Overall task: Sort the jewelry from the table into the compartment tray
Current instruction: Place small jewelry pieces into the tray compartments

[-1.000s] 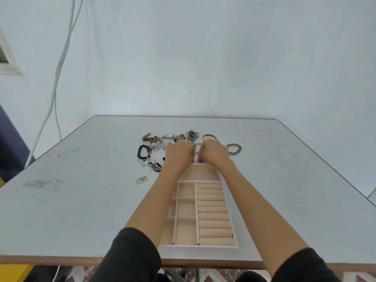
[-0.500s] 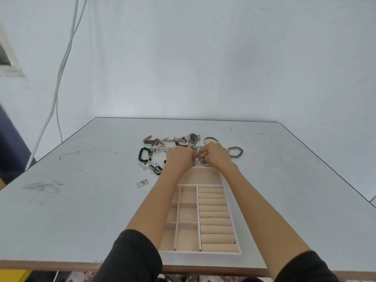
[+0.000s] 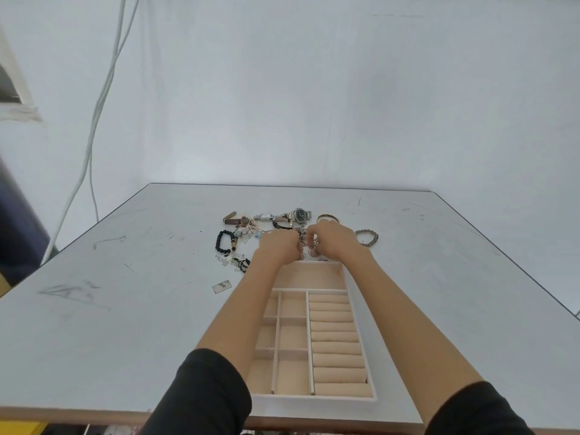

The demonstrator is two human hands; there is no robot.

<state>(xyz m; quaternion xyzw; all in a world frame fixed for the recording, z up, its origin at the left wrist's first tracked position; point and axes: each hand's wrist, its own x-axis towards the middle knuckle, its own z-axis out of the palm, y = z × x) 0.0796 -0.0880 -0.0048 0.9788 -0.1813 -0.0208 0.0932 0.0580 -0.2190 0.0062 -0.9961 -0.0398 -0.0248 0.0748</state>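
Note:
A beige compartment tray (image 3: 360, 400) lies on the table in front of me, with square cells on its left, ring rolls on its right and a wide cell at the far end. Just beyond its far edge, my left hand (image 3: 277, 249) and my right hand (image 3: 334, 241) are close together, both pinching a tangled silver chain piece (image 3: 309, 241). Behind them lies the jewelry pile: a black bead bracelet (image 3: 225, 243), a silver watch (image 3: 299, 214), a gold bangle (image 3: 328, 217) and a grey bead bracelet (image 3: 367, 237).
A small flat silver tag (image 3: 222, 286) lies left of the tray. More small chains and earrings (image 3: 233, 261) sit left of my left hand. The grey table (image 3: 125, 293) ends at a brown front edge. White cables (image 3: 97, 98) hang down the wall at the left.
The view has tilted, so the table and tray sit lower in frame. Both hands stay together at the tray's far edge, still working the chain piece.

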